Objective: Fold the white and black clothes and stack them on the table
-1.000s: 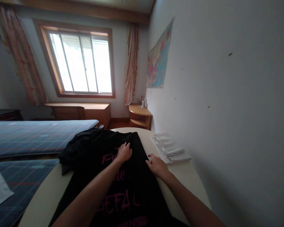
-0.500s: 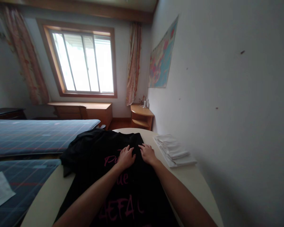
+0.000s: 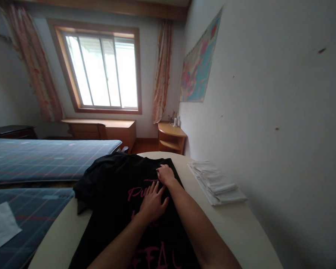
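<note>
We have a pale, round-edged desk (image 3: 238, 228) before us, set close to a white wall (image 3: 257, 93) that carries a map (image 3: 198, 63). Beyond it, the room runs back to a bright window (image 3: 103, 71), low wooden furniture (image 3: 120, 129) and a corner shelf (image 3: 172, 130). To the left are the plaid mattresses (image 3: 53, 160).

We count one black shirt (image 3: 114, 201), spread over the middle of the desk, pink lettering upward; one white folded pile (image 3: 217, 183) to its right; two mattresses, one sheet of paper (image 3: 2, 228) on the nearer; two curtains (image 3: 162, 71), one either side of the window; and two hands.

Our left hand (image 3: 154, 203) lies on the lettering, its grip spread wide, holding nothing. Our right hand (image 3: 166, 174) rests just above it, near the shirt's top edge, fingers slightly bent; whether that grip pinches any fabric we cannot tell.
</note>
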`<state>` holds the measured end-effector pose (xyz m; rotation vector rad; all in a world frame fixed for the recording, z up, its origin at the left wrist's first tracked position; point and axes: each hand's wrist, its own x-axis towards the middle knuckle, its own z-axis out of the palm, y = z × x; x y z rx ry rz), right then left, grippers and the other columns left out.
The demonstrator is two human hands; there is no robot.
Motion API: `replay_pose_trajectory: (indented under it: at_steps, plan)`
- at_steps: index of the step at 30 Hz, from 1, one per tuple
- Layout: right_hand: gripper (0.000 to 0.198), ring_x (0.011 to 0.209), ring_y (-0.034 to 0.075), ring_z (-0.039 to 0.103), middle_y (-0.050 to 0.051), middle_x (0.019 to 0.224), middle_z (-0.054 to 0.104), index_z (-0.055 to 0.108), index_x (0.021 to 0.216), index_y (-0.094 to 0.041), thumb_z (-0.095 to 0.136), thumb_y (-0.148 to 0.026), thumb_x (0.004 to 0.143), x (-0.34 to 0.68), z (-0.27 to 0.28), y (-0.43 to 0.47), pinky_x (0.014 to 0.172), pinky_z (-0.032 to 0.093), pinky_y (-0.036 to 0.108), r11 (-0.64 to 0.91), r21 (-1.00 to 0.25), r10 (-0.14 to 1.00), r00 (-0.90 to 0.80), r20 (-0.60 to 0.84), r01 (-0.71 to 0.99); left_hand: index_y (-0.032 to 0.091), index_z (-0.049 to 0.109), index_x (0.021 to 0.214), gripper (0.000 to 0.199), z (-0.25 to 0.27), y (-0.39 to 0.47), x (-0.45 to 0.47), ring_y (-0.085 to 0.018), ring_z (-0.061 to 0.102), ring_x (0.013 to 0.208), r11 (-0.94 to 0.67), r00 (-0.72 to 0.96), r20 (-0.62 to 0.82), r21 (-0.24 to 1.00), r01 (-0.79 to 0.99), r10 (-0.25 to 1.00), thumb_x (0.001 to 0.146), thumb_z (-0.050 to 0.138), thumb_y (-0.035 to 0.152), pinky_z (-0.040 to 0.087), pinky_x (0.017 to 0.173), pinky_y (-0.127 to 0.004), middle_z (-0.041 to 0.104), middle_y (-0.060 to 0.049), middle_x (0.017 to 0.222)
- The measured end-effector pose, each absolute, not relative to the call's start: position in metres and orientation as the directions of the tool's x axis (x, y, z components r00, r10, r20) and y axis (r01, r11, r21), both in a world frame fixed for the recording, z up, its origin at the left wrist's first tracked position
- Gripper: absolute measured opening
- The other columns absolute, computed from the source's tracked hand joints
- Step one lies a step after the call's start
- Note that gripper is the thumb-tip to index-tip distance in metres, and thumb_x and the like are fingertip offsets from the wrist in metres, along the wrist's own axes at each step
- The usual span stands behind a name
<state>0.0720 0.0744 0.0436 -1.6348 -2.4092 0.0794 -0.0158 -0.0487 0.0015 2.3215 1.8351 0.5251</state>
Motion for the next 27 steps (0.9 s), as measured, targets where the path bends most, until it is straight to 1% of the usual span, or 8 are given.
replay_pose_trajectory:
  at_steps: [4,8,12,16,19,21,24,27]
  plan:
    - [0.032,0.116,0.029,0.054,0.018,0.117,0.065,0.068,0.117,-0.016,0.047,-0.027,0.095,0.065,0.042,0.079,0.091,0.047,0.037,0.277,-0.154,0.956,-0.256,0.147,0.948,0.023,0.047,0.143,0.058,0.005,-0.049,-0.017,-0.033,0.02,0.148,-0.248,0.199,0.173,0.343,0.906,0.965,0.088,0.052,0.04,0.022,0.118,-0.051,0.031,-0.01,0.158]
    - [0.039,0.112,0.028,0.055,0.017,0.118,0.064,0.065,0.121,-0.02,0.033,-0.021,0.1,0.064,0.04,0.085,0.084,0.049,0.037,0.245,-0.169,0.964,-0.221,0.151,0.955,0.022,0.049,0.142,0.056,0.005,-0.049,-0.018,-0.032,0.02,0.148,-0.249,0.2,0.166,0.363,0.898,0.966,0.087,0.052,0.037,0.021,0.118,-0.051,0.034,-0.01,0.157]
    - [0.045,0.116,0.028,0.053,0.016,0.123,0.062,0.065,0.122,-0.019,0.025,-0.018,0.1,0.067,0.037,0.09,0.088,0.047,0.037,0.225,-0.215,0.968,-0.193,0.159,0.951,0.022,0.048,0.142,0.058,0.006,-0.049,-0.017,-0.033,0.022,0.147,-0.251,0.193,0.186,0.379,0.891,0.964,0.086,0.053,0.036,0.022,0.117,-0.052,0.036,-0.009,0.156]
    - [0.051,0.129,0.027,0.045,0.016,0.148,0.044,0.035,0.151,-0.017,0.025,-0.025,0.102,0.071,0.033,0.093,0.1,0.039,0.038,0.222,-0.275,0.968,-0.176,0.181,0.935,0.02,0.049,0.141,0.058,0.009,-0.05,-0.016,-0.03,0.029,0.145,-0.247,0.168,0.225,0.394,0.885,0.96,0.085,0.05,0.035,0.026,0.117,-0.047,0.044,-0.007,0.151]
    - [0.062,0.134,0.026,0.042,0.012,0.152,0.041,0.016,0.157,-0.019,0.035,-0.039,0.101,0.073,0.028,0.095,0.104,0.036,0.036,0.281,-0.303,0.958,-0.249,0.141,0.911,0.015,0.05,0.141,0.058,0.009,-0.05,-0.016,-0.029,0.032,0.143,-0.237,0.154,0.233,0.386,0.892,0.96,0.086,0.048,0.034,0.027,0.117,-0.043,0.047,-0.009,0.148]
    - [0.059,0.137,0.024,0.039,0.01,0.15,0.045,0.024,0.155,-0.02,0.035,-0.042,0.101,0.075,0.024,0.093,0.107,0.032,0.035,0.314,-0.309,0.949,-0.293,0.114,0.898,0.015,0.049,0.142,0.059,0.007,-0.049,-0.016,-0.029,0.031,0.143,-0.224,0.148,0.221,0.376,0.899,0.964,0.086,0.048,0.035,0.027,0.117,-0.044,0.046,-0.009,0.149]
    - [0.048,0.141,0.024,0.033,0.007,0.152,0.043,0.046,0.144,-0.024,0.029,-0.041,0.102,0.082,0.022,0.087,0.112,0.025,0.038,0.298,-0.303,0.954,-0.276,0.114,0.905,0.017,0.046,0.144,0.06,0.005,-0.048,-0.015,-0.029,0.029,0.145,-0.208,0.144,0.197,0.36,0.909,0.97,0.087,0.047,0.035,0.026,0.117,-0.047,0.042,-0.008,0.152]
    - [0.047,0.14,0.027,0.033,0.01,0.154,0.038,0.049,0.141,-0.024,0.027,-0.039,0.102,0.095,0.022,0.077,0.111,0.025,0.044,0.203,-0.295,0.975,-0.164,0.152,0.934,0.018,0.045,0.146,0.06,0.004,-0.048,-0.015,-0.029,0.027,0.146,-0.202,0.147,0.178,0.342,0.918,0.973,0.088,0.045,0.036,0.025,0.117,-0.048,0.038,-0.008,0.155]
